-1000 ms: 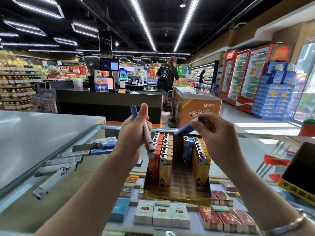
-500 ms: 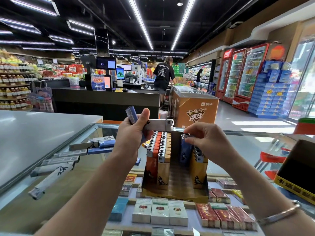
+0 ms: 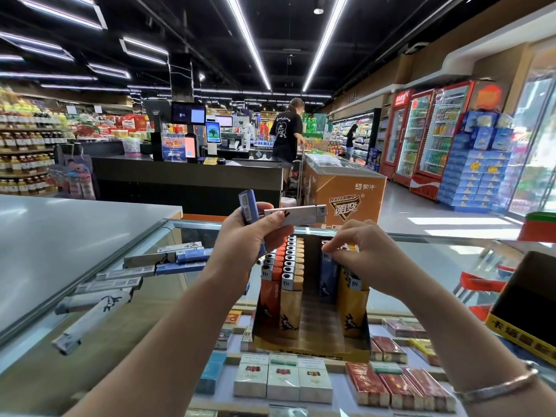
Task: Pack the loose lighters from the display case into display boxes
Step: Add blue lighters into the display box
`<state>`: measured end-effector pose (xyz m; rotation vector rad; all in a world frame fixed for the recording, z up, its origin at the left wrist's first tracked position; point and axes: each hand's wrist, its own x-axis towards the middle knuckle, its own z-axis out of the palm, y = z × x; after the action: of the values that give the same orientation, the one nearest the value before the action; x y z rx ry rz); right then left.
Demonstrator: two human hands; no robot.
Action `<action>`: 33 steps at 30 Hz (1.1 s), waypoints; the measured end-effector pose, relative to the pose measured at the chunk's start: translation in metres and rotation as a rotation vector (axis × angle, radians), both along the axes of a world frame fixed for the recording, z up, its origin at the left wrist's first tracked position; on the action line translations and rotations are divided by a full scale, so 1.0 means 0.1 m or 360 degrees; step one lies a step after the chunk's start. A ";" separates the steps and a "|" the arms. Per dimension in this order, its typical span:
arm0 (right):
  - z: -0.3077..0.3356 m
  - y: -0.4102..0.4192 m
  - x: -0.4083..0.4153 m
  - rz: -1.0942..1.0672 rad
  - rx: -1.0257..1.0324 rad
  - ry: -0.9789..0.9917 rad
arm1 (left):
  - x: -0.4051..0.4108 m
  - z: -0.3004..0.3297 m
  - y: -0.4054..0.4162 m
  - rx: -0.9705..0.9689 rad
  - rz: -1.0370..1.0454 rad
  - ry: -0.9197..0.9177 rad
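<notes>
While the display box [image 3: 313, 341] stands half filled on the glass case [image 3: 436, 260]:
Left hand [image 3: 240, 239]: grips a blue lighter [image 3: 248, 207] and a white lighter [image 3: 296, 213], thumb pressed over both.
Right hand [image 3: 364, 254]: fingertips pinch a blue lighter's top [image 3: 328, 266] seated in the box's right-hand rows.
Loose lighters [image 3: 120, 284]: lying left of the box.
Risk: the left hand's two-lighter grip looks loose; one may slip and drop.

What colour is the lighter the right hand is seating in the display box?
Blue lighter, head view.
</notes>
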<state>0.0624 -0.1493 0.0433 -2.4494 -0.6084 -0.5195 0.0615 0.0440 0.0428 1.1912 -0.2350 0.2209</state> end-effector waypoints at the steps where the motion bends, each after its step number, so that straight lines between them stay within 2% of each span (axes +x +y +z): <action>1: -0.01 -0.01 -0.02 0.0007 0.0037 -0.0034 | -0.01 0.01 0.00 -0.0010 -0.0014 -0.0031; 3: 0.02 -0.01 -0.05 0.0057 0.0240 -0.0096 | -0.02 0.02 0.01 -0.0023 -0.0043 -0.0139; 5: 0.07 0.00 -0.10 0.0165 0.0606 -0.0106 | -0.04 0.03 0.01 0.0031 -0.0054 -0.0250; 8: 0.13 0.04 -0.15 0.0426 0.1178 0.0042 | -0.07 0.04 -0.02 0.0270 -0.0018 -0.0404; 14: 0.15 0.04 -0.18 0.0608 0.1635 0.0251 | -0.11 0.02 -0.08 0.0586 0.0112 -0.0609; 18: 0.17 -0.01 -0.15 0.0515 0.1804 0.0099 | -0.09 -0.01 -0.09 0.0689 0.0252 -0.0681; 22: 0.17 -0.06 -0.06 0.0211 0.1582 -0.0136 | -0.02 -0.01 -0.02 0.0728 0.0454 -0.0694; 33: 0.16 0.17 0.14 -0.0037 0.0176 -0.0391 | 0.00 -0.01 -0.03 0.0507 0.0412 -0.0534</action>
<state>0.0764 -0.1323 0.0596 -2.3082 -0.6320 -0.8491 0.0610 0.0412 0.0417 1.4988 -0.4205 0.6307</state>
